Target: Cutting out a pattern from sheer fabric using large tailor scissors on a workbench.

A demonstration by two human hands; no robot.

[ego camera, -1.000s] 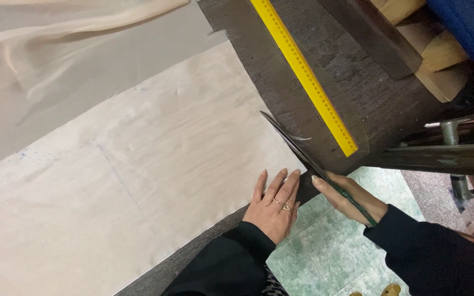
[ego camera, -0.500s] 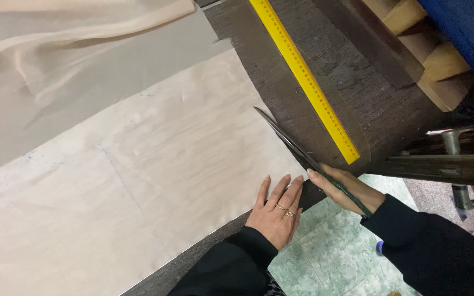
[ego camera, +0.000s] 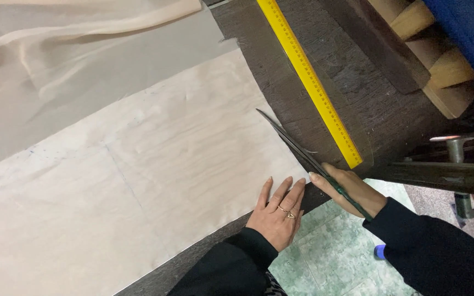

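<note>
Beside the flat, empty left hand (ego camera: 278, 216), the right hand (ego camera: 352, 189) grips scissors (ego camera: 297, 145); blades risk nicking its fingertips or veering across the cream fabric (ego camera: 154, 164).

Cream fabric (ego camera: 138, 181); yellow ruler (ego camera: 309, 82); dark brown table (ego camera: 357, 93); green-handled scissors (ego camera: 314, 161); black sleeves (ego camera: 434, 252).

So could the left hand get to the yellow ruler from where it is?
Probably yes, with a stretch. The left hand lies flat on the pale fabric, holding nothing. The yellow ruler lies uncovered on the dark table, but the scissors and right hand lie between them.
</note>
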